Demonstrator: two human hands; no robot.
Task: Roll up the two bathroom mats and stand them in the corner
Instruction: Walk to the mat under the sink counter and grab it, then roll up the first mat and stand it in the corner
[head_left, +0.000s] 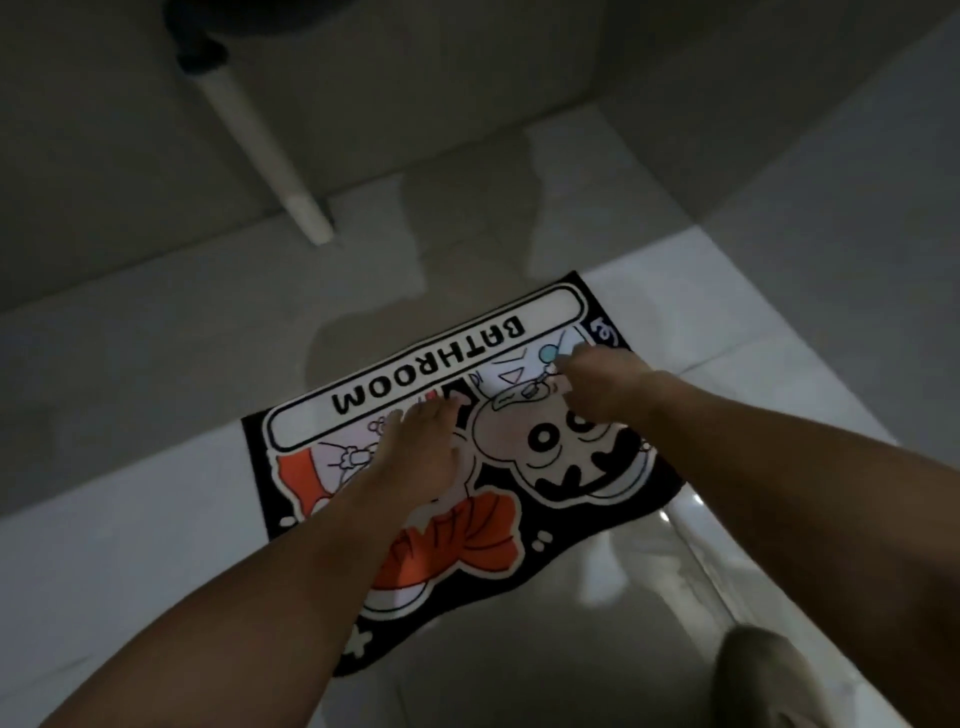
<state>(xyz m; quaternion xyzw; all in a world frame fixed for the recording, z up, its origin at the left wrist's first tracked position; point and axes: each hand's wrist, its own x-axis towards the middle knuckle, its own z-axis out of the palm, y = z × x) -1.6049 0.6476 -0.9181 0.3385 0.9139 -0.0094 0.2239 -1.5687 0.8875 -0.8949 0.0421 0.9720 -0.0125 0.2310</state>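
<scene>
Mat: one, black-bordered, printed with cartoon figures in white and orange and a white banner reading BATHROOM, upside down to the camera; lies flat and unrolled on the floor, set at a slant to the tile lines. Left hand: fingers straight and spread, palm down over the mat's middle, just below the banner; whether it presses the pile or hovers just above it cannot be told; nothing held. Right hand: to the right of the left hand and slightly farther out, fingers loosely curled and pointing toward the banner's right end, over the mat's far right part; contact cannot be told; nothing held. Both forearms bare, crossing the mat's near half from the lower corners. Pipe: white, slanting down the wall beyond the left hand to meet the floor, with a dark fitting at its top. Wet patch: darker area on the tiles beyond both hands, reaching the mat's far edge. Knee: in pale cloth, below the right forearm, at the lower right.
</scene>
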